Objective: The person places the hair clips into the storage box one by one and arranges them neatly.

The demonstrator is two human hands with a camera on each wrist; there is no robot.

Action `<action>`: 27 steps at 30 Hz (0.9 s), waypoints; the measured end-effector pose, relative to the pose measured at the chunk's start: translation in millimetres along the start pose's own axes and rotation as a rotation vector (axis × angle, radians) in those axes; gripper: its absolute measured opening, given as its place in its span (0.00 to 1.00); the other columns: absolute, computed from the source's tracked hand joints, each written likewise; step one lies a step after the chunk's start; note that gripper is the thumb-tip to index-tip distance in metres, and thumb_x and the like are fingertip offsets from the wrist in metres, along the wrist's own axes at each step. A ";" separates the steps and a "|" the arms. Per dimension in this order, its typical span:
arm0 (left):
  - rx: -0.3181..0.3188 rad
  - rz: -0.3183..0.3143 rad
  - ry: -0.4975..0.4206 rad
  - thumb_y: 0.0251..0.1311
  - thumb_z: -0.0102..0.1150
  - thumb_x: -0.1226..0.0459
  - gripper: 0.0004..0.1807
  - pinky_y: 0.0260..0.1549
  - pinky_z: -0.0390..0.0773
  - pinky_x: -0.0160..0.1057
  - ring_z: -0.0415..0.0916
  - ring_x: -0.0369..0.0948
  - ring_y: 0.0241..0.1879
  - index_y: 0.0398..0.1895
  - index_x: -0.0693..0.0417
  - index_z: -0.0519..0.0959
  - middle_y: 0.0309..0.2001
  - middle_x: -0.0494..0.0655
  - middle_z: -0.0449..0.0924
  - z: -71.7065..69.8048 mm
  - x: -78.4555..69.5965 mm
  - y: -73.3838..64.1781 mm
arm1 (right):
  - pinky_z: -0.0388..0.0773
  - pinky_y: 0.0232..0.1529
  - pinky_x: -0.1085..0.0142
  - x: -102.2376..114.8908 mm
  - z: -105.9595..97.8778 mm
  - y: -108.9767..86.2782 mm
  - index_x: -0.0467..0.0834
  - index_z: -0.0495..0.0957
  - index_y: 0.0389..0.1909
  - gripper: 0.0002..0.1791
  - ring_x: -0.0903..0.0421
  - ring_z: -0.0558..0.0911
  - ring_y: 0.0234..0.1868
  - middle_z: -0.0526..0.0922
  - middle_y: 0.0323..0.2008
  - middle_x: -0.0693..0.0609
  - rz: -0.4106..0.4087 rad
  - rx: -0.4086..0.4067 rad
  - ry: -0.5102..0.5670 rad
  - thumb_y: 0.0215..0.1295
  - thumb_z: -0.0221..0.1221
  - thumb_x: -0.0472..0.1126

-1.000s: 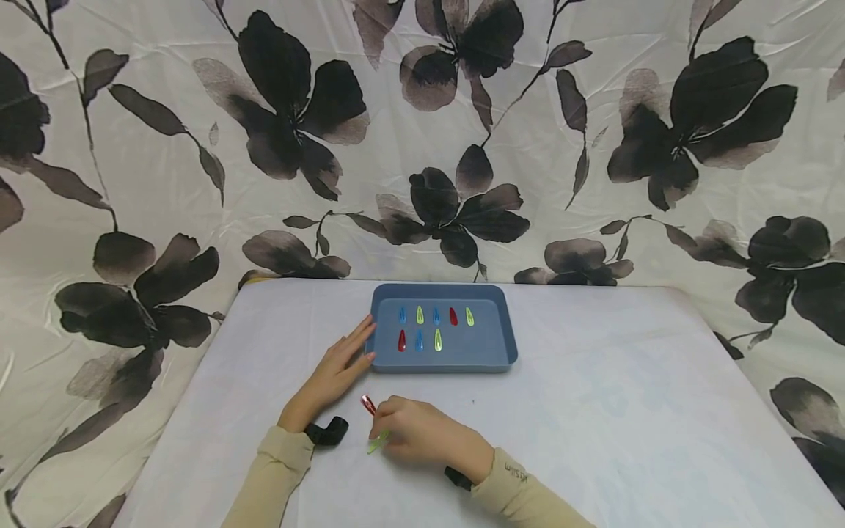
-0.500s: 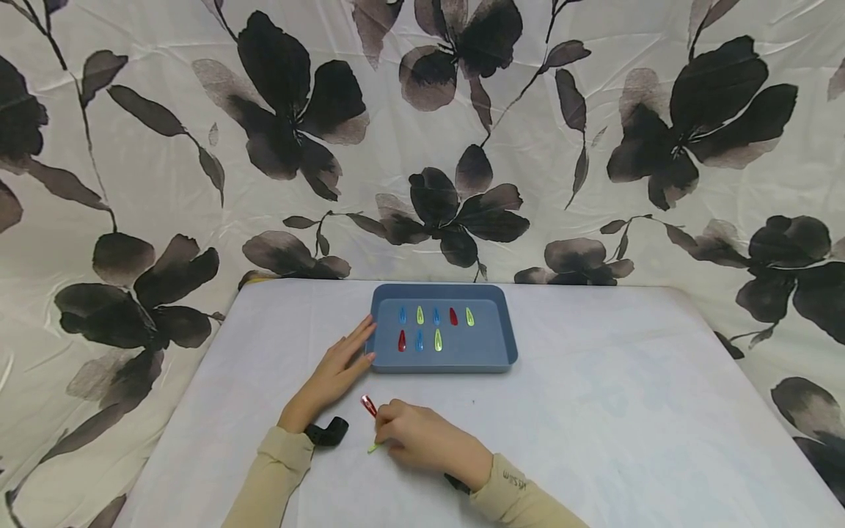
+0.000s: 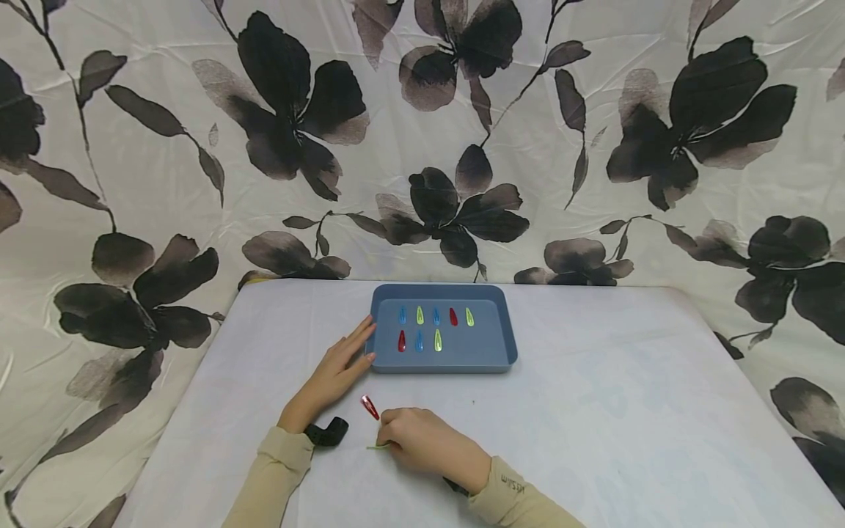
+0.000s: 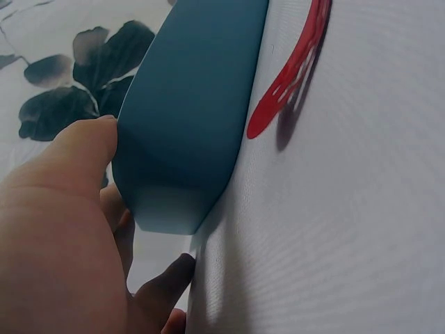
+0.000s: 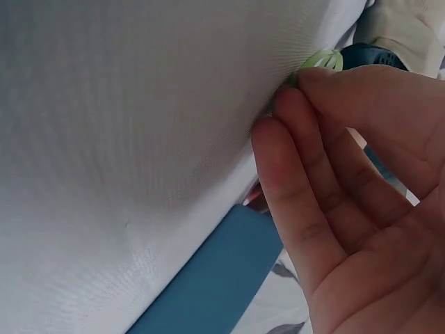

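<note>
My right hand (image 3: pixel 429 440) pinches a green snap hair clip (image 5: pixel 325 60) between thumb and finger, low over the white cloth in front of the tray. Part of that clip hides behind the fingertips. Just beyond the right fingers, a red hair clip (image 3: pixel 370 407) lies on the cloth. My left hand (image 3: pixel 335 374) rests with extended fingers against the left side of the blue-grey tray (image 3: pixel 442 368); the left wrist view shows its thumb touching the tray wall (image 4: pixel 188 118). In the tray, several blue, green and red clips stand in two rows, including a green clip (image 3: pixel 438 339) ending the nearer row.
A white cloth (image 3: pixel 627 411) covers the table. Behind it hangs a curtain (image 3: pixel 561 147) with dark flowers. Black wrist cameras sit on both wrists, the left one (image 3: pixel 328 432) close to the red clip.
My right hand has shifted slightly down and right, uncovering more of the red clip. The green clip has turned from slanted to nearly level. The left hand and tray stay put.
</note>
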State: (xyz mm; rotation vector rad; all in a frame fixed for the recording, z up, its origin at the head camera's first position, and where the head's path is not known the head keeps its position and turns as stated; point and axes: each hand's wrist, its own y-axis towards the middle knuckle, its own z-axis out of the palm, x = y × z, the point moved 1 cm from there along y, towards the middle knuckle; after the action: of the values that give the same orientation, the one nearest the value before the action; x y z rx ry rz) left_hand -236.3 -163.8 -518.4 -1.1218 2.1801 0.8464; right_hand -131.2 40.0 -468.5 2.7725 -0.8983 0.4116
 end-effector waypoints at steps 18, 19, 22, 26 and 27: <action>-0.003 -0.008 0.015 0.74 0.50 0.54 0.32 0.70 0.44 0.65 0.48 0.48 0.76 0.77 0.54 0.58 0.79 0.43 0.48 0.3 1.1 0.1 | 0.69 0.31 0.82 -15.5 -13.6 -2.9 0.44 0.87 0.32 0.10 0.70 0.72 0.27 0.79 0.28 0.60 0.051 -0.071 0.236 0.59 0.63 0.27; -0.002 -0.009 0.015 0.74 0.50 0.54 0.33 0.70 0.44 0.65 0.48 0.48 0.76 0.77 0.54 0.58 0.79 0.43 0.48 0.5 1.0 0.0 | 0.69 0.31 0.82 -16.8 -15.1 -2.9 0.44 0.87 0.32 0.09 0.69 0.72 0.27 0.80 0.28 0.59 0.054 -0.076 0.248 0.58 0.64 0.27; -0.001 -0.009 0.017 0.74 0.50 0.54 0.33 0.70 0.44 0.65 0.48 0.49 0.76 0.77 0.54 0.58 0.79 0.43 0.48 0.8 0.7 0.0 | 0.71 0.31 0.81 -21.7 -19.4 -3.2 0.42 0.86 0.33 0.08 0.68 0.74 0.28 0.81 0.29 0.57 0.058 -0.094 0.285 0.58 0.64 0.26; -0.003 -0.009 0.017 0.74 0.50 0.54 0.33 0.70 0.44 0.66 0.48 0.49 0.76 0.77 0.54 0.58 0.79 0.44 0.48 1.0 0.9 0.0 | 0.73 0.33 0.79 -27.9 -25.8 -3.1 0.40 0.86 0.33 0.07 0.66 0.75 0.30 0.82 0.31 0.54 0.054 -0.119 0.317 0.59 0.64 0.26; -0.003 -0.009 0.017 0.74 0.50 0.54 0.32 0.70 0.44 0.66 0.48 0.49 0.76 0.77 0.54 0.58 0.79 0.44 0.48 0.9 1.0 -0.1 | 0.73 0.33 0.79 -29.1 -27.7 -3.2 0.40 0.86 0.34 0.07 0.66 0.76 0.30 0.82 0.31 0.54 0.053 -0.125 0.324 0.59 0.63 0.27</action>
State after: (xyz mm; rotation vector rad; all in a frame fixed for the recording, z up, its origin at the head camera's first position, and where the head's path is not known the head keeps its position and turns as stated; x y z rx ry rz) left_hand -236.6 -163.7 -519.8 -1.1437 2.1867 0.8391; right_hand -157.5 65.8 -452.1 2.4759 -0.8846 0.7598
